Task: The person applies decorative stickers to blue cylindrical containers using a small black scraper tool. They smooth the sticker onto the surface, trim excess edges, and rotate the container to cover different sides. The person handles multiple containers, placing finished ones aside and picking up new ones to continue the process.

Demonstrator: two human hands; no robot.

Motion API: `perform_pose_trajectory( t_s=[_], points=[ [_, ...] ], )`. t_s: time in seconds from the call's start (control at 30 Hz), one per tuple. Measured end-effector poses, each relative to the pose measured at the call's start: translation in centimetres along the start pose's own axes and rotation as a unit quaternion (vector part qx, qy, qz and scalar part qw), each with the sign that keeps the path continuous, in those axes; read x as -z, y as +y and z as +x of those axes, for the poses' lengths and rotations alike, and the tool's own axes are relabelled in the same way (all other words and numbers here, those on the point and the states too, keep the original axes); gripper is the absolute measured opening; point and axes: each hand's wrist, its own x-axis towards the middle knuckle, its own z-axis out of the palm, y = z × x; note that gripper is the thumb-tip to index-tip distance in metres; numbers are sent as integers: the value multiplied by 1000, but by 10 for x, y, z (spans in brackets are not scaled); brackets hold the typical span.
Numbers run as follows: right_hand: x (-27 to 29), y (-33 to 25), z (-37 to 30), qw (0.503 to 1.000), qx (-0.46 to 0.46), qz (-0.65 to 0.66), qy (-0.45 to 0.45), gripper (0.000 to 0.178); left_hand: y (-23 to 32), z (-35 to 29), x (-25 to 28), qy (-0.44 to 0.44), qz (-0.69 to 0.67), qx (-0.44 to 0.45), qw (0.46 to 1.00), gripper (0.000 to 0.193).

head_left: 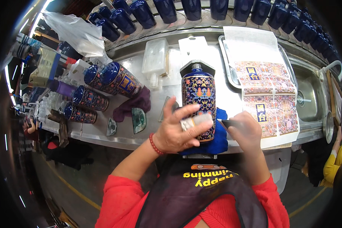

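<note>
A dark blue bottle (198,89) with a dense floral pattern lies in front of me, its neck pointing away. Across its lower part my left hand (178,131) rests with fingers spread; white wrapping covers part of the fingers. My right hand (246,131) is closed round a small dark pointed tool (230,123), whose pale tip is close to the bottle's right edge. Whether the tip touches the bottle I cannot tell. Under the bottle's near end is a bright blue cloth (221,142). A dark angular block (187,68) stands behind the neck.
Printed patterned sheets (269,97) overlie a metal tray (226,57) on the right, beside a sink (307,102). Patterned bottles (121,81), a purple cloth (133,106) and green pieces (139,120) are on the left. Plain blue bottles (165,11) line a conveyor at the back.
</note>
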Motion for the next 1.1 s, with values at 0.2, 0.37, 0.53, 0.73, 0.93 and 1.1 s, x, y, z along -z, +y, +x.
perform_pose_trajectory(
  t_s=[0.2, 0.37, 0.53, 0.73, 0.93, 1.1],
  points=[
    [-4, 2, 5, 1000, 12, 11, -1, 19, -53, 27, -5, 27, -26, 33, 999, 50],
    [1, -3, 5, 1000, 7, 0, 5, 19, -67, 48, -1, 35, -40, 40, 998, 49],
    [5, -8, 9, 999, 8, -36, -12, 17, -32, 43, 7, -5, -15, -27, 1000, 50],
    [3, -8, 15, 999, 3, -32, -16, 16, -51, 55, 3, -10, 21, -42, 999, 51],
    [2, -15, 38, 990, 80, -114, 7, 29, -64, 57, 4, 90, -20, 60, 994, 52],
    [-15, -14, 73, 946, 156, -276, -63, 59, -52, 41, 1, 93, 7, 113, 989, 55]
  ],
)
